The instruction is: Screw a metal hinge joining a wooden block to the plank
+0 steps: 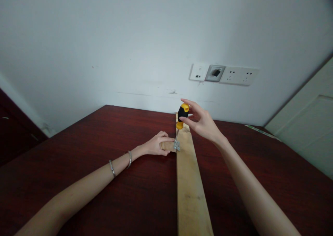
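Note:
A long wooden plank [191,180] lies lengthwise on the dark red table. Against its left edge sits a small wooden block [168,145], and a metal hinge [177,145] spans the two. My left hand [157,144] is closed around the block, fingers near the hinge. A screwdriver [183,114] with a yellow and black handle stands tilted over the hinge, its shaft reaching down to it. My right hand [199,119] has thumb and fingers around the handle. Whether a screw sits under the tip is too small to tell.
The table [125,132] meets a white wall [145,48] at the back. Wall sockets [239,75] are mounted to the right, one with a dark plug [216,73]. A flat strip [261,132] lies along the table's far right edge, near a pale panel [309,118].

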The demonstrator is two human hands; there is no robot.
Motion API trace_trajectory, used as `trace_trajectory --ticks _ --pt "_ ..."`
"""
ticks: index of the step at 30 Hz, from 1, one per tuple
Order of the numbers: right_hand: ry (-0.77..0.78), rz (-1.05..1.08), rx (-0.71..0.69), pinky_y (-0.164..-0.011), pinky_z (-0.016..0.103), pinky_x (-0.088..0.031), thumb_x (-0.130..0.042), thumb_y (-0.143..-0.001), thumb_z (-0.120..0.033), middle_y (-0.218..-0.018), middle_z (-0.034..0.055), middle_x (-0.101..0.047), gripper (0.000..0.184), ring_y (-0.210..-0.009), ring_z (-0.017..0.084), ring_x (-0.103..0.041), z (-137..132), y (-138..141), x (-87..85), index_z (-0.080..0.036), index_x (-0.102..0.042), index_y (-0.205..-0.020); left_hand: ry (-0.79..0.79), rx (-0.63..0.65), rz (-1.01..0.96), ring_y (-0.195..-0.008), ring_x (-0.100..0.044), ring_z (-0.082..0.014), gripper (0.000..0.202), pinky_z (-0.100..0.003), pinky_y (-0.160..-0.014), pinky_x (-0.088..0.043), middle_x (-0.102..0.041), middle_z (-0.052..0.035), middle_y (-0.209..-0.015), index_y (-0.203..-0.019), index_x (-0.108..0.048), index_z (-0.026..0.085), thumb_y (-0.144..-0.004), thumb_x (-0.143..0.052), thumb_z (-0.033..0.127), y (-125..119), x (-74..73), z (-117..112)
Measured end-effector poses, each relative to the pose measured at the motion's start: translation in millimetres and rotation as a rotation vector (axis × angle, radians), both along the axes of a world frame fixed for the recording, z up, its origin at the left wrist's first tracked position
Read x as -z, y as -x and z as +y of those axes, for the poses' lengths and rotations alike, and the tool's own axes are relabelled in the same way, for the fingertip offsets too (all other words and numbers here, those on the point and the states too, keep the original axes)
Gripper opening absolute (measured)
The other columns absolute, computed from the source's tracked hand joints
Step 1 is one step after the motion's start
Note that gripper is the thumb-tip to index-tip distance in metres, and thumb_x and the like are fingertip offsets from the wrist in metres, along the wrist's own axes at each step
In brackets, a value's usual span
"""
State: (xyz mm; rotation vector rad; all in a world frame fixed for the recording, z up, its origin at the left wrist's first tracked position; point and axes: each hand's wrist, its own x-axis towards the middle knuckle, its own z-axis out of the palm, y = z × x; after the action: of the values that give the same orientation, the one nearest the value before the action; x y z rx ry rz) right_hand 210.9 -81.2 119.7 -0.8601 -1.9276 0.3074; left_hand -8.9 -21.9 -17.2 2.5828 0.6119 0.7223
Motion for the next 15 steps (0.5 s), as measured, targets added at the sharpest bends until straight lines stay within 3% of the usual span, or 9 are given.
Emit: trace_trajectory --ticks 15 --pt "-0.026 0.097 0.038 -0.079 0.039 -0.058 -0.072 -0.077 -0.033 -0.118 0.0031 -0.061 0.054 -0.095 0.021 -0.064 4.7 4.6 5.0 -0.031 -0.053 -0.127 -0.015 0.007 -0.011 -0.100 -0.049 -0.0197 0.062 -0.035 -0.094 -0.044 -0.051 -0.0036 -0.106 -0.127 -0.059 0.025 -0.067 -0.076 0.023 0.3 1.8 1.4"
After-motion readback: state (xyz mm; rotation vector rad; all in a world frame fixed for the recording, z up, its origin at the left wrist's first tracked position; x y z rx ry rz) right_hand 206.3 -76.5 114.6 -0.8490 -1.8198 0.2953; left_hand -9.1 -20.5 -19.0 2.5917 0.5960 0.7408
